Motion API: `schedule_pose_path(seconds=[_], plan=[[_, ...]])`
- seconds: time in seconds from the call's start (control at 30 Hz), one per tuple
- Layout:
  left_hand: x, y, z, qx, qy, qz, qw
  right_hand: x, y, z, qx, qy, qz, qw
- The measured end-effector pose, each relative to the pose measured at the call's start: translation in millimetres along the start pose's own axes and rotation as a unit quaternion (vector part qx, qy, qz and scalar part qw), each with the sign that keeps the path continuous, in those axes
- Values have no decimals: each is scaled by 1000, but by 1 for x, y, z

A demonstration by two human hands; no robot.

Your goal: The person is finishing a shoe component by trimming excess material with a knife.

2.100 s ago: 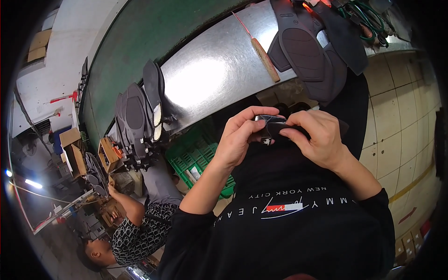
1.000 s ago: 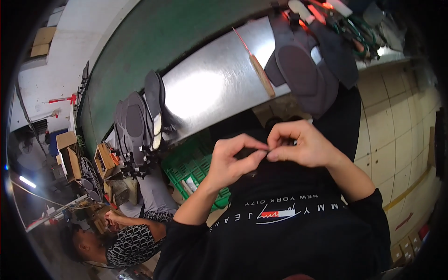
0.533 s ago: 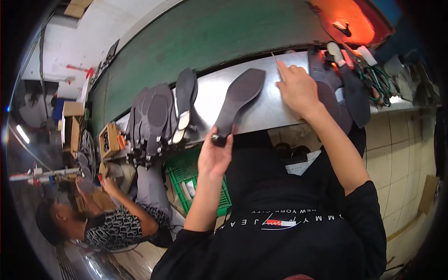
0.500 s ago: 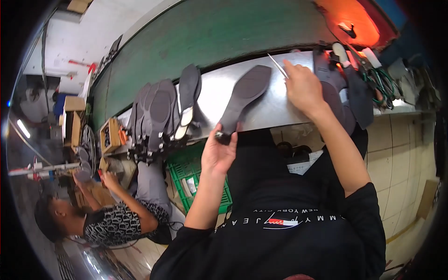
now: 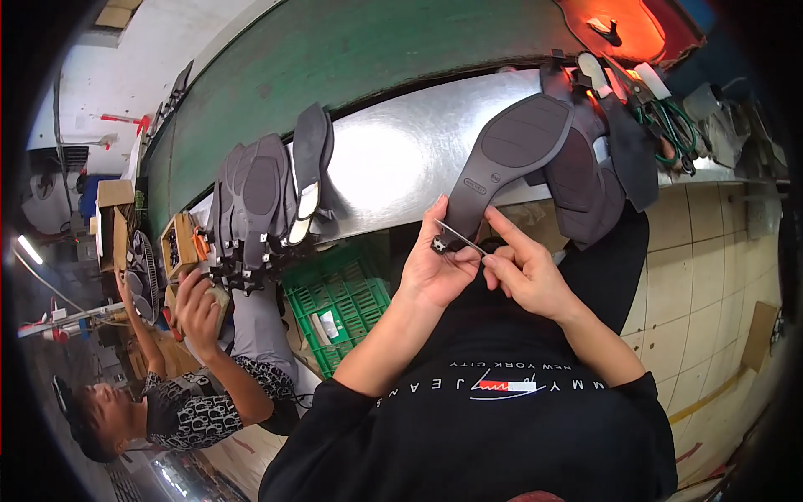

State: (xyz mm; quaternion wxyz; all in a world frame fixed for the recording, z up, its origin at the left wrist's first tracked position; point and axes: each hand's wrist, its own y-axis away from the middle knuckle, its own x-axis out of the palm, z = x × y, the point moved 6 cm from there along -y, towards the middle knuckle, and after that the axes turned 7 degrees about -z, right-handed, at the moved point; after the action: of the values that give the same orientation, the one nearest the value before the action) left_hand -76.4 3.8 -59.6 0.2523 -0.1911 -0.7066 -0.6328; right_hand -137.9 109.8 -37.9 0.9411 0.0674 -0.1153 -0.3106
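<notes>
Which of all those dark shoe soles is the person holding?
The long dark sole sticking up over the shiny metal table. The left hand grips its heel end; the others lie in piles on the table, untouched.

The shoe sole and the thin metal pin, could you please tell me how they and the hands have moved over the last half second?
The right hand left the steel bench, bringing the thin pin to the sole's heel. The left hand drew the shoe sole closer, keeping its grip. The row of soles stayed put.
</notes>
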Motion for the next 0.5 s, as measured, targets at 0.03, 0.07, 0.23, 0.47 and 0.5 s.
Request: schedule_pose_path(seconds=[0.03,0.07,0.23,0.47,0.5], plan=[[-2,-2,3,-3,-2,-1,1000,-4,0,-2,-43,20,-29,998],[-3,-5,5,-14,-3,9,1000,-5,1,-5,-42,18,-29,999],[-1,-2,16,-21,-21,13,999,-18,5,1,-148,72,-73,984],[-4,-7,11,54,-77,30,995,-23,9,0,92,-187,-16,978],[1,-5,0,183,-150,43,971,-21,13,-3,122,-165,4,979]])
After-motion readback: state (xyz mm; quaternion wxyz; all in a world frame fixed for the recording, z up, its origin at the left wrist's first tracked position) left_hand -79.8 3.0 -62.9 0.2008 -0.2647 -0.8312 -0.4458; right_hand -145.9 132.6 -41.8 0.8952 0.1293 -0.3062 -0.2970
